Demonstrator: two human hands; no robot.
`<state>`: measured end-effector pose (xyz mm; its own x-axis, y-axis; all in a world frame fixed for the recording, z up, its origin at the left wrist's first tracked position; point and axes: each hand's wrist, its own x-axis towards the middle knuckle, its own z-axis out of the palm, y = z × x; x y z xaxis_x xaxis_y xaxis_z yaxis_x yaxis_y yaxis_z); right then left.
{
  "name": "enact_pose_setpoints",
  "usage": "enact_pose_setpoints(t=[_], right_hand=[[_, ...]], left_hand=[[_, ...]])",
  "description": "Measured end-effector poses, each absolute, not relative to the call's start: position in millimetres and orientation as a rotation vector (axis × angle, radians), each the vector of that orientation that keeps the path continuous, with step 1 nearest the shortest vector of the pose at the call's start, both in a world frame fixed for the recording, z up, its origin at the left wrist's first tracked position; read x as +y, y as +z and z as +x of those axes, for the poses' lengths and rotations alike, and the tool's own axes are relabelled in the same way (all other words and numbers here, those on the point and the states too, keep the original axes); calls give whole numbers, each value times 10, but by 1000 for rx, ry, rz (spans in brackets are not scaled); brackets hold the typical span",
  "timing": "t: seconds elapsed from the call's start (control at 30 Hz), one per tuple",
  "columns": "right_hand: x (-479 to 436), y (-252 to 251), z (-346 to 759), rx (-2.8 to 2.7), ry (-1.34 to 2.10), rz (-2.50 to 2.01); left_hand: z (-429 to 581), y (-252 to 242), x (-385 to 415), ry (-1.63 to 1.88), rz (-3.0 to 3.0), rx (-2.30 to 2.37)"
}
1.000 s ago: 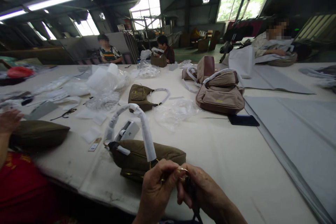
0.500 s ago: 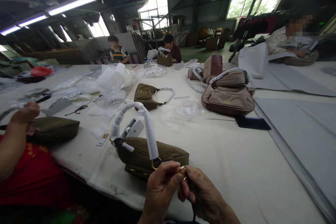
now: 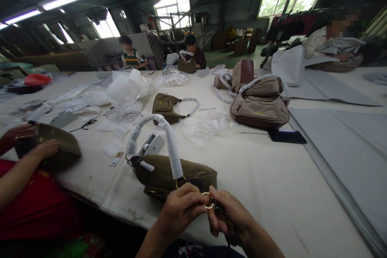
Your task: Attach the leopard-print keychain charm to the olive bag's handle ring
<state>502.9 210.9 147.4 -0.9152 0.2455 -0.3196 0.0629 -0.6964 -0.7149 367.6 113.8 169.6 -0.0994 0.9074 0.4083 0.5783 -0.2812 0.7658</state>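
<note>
Between my two hands is a gold-coloured metal ring (image 3: 208,200). My left hand (image 3: 184,205) pinches the ring's left side between thumb and fingers. With my right hand (image 3: 231,211) I grip a dark strap (image 3: 232,236), whose upper end meets the ring; the fingers hide much of it. Just behind my hands an olive-green handbag (image 3: 169,173) rests on the table, its arched handle (image 3: 173,145) wrapped in white material. A small grey box (image 3: 153,144) stands behind this bag, and a paper tag (image 3: 116,159) lies to its left.
On my left, a co-worker's hands (image 3: 45,149) are on another olive bag (image 3: 65,149). Farther back are a small olive bag (image 3: 165,107), clear plastic (image 3: 207,125), taupe bags (image 3: 260,107) and a phone (image 3: 287,136). Grey sheets (image 3: 338,145) cover the right side. Other people sit across the table.
My hands have drawn slightly apart, so the ring shows more fully between them. The co-worker's hand has come down from the wrapped handle onto the bag at the left.
</note>
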Motion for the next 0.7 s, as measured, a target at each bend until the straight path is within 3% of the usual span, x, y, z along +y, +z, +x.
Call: enact_pose_setpoints(t=[0.17,0.37,0.57,0.7], right_hand=[[2204,1621,5141,-1796,2251,-475],[2147,1472,5206,-1807,2502,-269],[2029,1423,5148,-1900,2271,-368],[2039,1445,5083,-1792,2355,-402]], left_hand=[[3687,1689,1102,1366,1810,1670],[3769,1598,1028,1349,1810,1658],[3788,1412,941,1426,1707,1762],[3757,1397,963,1470,1688,1748]])
